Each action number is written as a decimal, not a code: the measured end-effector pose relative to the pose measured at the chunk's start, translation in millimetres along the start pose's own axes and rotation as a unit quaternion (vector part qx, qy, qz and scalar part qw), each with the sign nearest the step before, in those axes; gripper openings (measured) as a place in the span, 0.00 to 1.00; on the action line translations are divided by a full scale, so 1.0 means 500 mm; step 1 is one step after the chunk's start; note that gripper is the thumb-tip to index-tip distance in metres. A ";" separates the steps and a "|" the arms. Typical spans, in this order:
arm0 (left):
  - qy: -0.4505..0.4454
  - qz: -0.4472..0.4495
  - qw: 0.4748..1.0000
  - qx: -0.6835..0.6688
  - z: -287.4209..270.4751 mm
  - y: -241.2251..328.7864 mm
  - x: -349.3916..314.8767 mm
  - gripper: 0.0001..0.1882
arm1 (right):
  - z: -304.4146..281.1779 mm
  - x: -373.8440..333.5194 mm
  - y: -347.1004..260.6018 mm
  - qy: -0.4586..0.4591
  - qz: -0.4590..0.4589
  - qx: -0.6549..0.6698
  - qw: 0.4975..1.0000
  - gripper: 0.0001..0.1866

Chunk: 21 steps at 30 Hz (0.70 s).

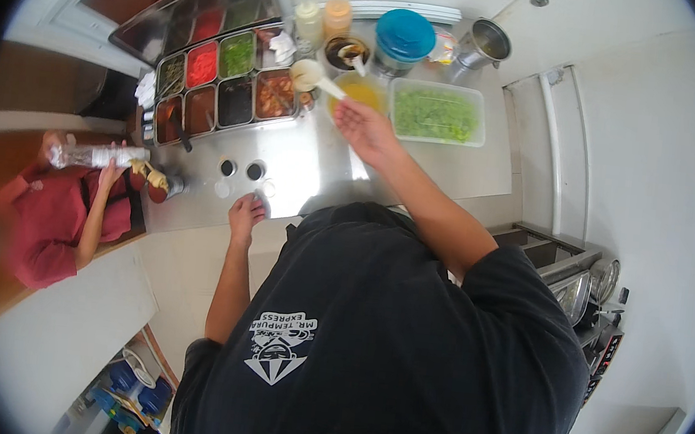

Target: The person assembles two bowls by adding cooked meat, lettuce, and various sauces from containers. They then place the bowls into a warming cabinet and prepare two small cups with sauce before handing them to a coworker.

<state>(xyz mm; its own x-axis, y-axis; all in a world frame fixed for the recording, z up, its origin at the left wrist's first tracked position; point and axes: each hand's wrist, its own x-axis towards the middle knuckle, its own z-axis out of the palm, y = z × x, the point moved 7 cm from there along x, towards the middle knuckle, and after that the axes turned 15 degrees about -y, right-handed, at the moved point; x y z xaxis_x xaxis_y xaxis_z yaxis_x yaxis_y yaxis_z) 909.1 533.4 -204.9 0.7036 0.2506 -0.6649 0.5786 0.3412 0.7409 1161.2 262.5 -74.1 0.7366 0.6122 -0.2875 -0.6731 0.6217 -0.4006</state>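
Note:
My right hand (364,131) is closed round the handle of a cream-coloured ladle (305,74). Its round bowl is held up between the topping pans and a clear tub of yellow liquid (365,92). Behind that tub is a bowl of dark sauce (339,47) with a white utensil in it. Low over the counter's near edge, my left hand (245,215) has its fingers curled at a small greyish thing, too hidden to name. Two small cups of dark liquid, a left cup (227,168) and a right cup (255,170), stand just beyond it, with clear round pieces (222,189) beside them.
Steel pans of toppings (237,56) fill the back left. Along the back are squeeze bottles (336,18), a blue-lidded tub (404,36) and a metal pot (485,44); shredded greens (437,113) sit in a box. At left, a co-worker in red (59,218) holds a clear bottle (98,156).

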 end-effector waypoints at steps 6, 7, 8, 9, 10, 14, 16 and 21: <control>0.082 -0.014 0.996 0.041 -0.001 0.012 -0.058 0.17 | -0.150 -0.122 -0.459 0.029 -0.223 -0.150 0.963 0.06; 0.102 -0.018 0.993 0.052 -0.002 0.006 -0.068 0.17 | -0.178 -0.129 -0.532 0.067 -0.247 -0.209 0.944 0.06; 0.101 -0.020 0.993 0.061 0.003 -0.004 -0.074 0.18 | -0.203 -0.130 -0.597 0.114 -0.266 -0.272 0.918 0.08; 0.109 -0.027 0.990 0.080 0.006 -0.016 -0.084 0.18 | -0.231 -0.133 -0.651 0.186 -0.277 -0.332 0.883 0.10; 0.120 -0.036 0.987 0.104 0.008 -0.030 -0.095 0.19 | -0.249 -0.127 -0.692 0.236 -0.250 -0.420 0.840 0.12; 0.109 -0.067 0.978 0.166 0.031 -0.094 -0.146 0.19 | -0.271 -0.069 -0.791 0.328 -0.175 -0.721 0.585 0.13; 0.098 -0.081 0.977 0.171 0.046 -0.134 -0.183 0.19 | -0.286 -0.024 -0.809 0.318 -0.144 -0.808 0.476 0.11; 0.096 -0.137 0.973 0.158 0.061 -0.243 -0.259 0.20 | -0.408 0.132 -0.837 0.228 -0.017 -0.930 0.287 0.09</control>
<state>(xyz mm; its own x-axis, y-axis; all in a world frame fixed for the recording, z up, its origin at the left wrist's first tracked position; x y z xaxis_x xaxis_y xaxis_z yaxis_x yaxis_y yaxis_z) 760.3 432.0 -205.8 0.4331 0.3644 -0.8244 0.8528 0.1305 0.5057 1505.0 -56.9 -102.8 0.9580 0.2304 -0.1710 0.2233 -0.9729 -0.0595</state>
